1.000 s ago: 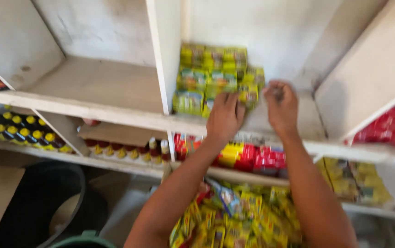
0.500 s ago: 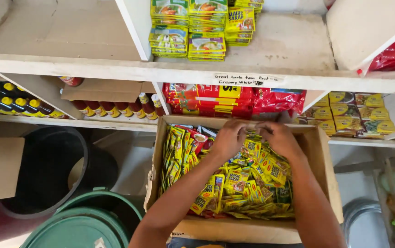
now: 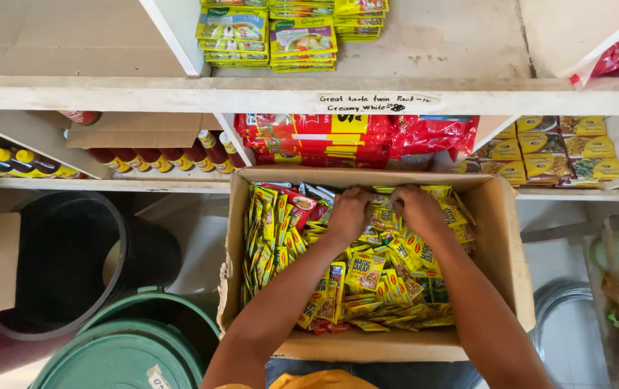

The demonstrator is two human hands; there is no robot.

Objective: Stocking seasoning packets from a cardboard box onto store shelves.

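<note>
From the head camera, looking down, an open cardboard box sits below a white shelf and is packed with small yellow seasoning sachets. Both hands are inside the box at its far end, close to each other. The left hand lies palm down on the sachets with its fingers curled narrow, the tips buried among the packets, so whether it actually grips one cannot be told. The right hand is just beside it, likewise bent over the pile with fingers tucked down into the sachets; its hold is hidden too. Along the box's left wall more sachets stand upright in a row. Just beyond the box, on the lower shelf level, lie red packages; to the right of these are stacks of yellow and green packets, and to the left a row of dark bottles with yellow caps. Above the box, on the shelf top, rest stacks of green and yellow sachets. Left of the box stand a black bin and a green lidded bucket.
</note>
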